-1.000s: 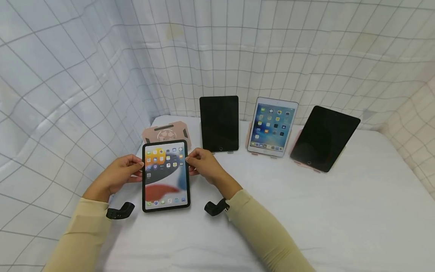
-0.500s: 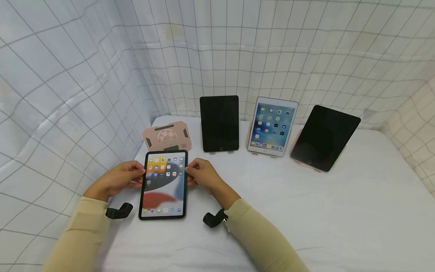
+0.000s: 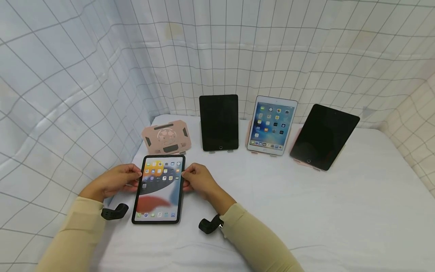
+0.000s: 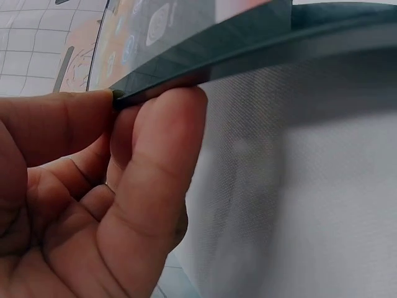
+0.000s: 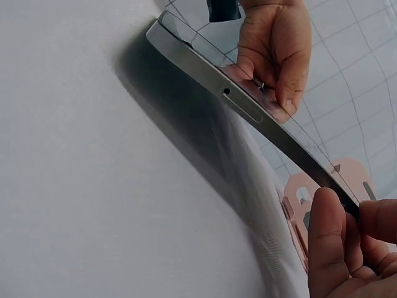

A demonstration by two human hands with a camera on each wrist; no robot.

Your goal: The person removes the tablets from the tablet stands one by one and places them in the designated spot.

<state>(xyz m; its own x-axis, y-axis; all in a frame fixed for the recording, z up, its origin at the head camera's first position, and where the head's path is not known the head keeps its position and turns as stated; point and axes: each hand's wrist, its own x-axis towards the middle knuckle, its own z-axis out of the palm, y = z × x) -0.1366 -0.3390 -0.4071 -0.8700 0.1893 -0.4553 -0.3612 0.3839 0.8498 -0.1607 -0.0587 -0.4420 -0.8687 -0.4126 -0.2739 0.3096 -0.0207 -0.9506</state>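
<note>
A tablet [image 3: 158, 192] with a lit home screen and black border is held between my two hands. My left hand [image 3: 117, 179] pinches its left edge, thumb on top and fingers beneath. On the opposite edge my right hand [image 3: 200, 181] pinches in the same way. In the right wrist view the tablet [image 5: 248, 115] is tilted, its near end low and a shadow on the cloth below it. The left wrist view shows fingers [image 4: 161, 143] under the tablet's dark edge. Just behind the tablet stands a pink stand [image 3: 166, 138] with cutouts, holding nothing.
A black-screened tablet [image 3: 219, 122], a white tablet [image 3: 272, 124] with a lit screen and another dark tablet [image 3: 324, 138] lean on pink stands along the back. White cloth [image 3: 323, 219] covers the table. Grid-patterned curtains [image 3: 217, 49] hang behind and at the sides.
Both hands have drawn the tablet toward me and slightly left, away from the pink stand. More of that stand now shows. The other tablets have stayed in place.
</note>
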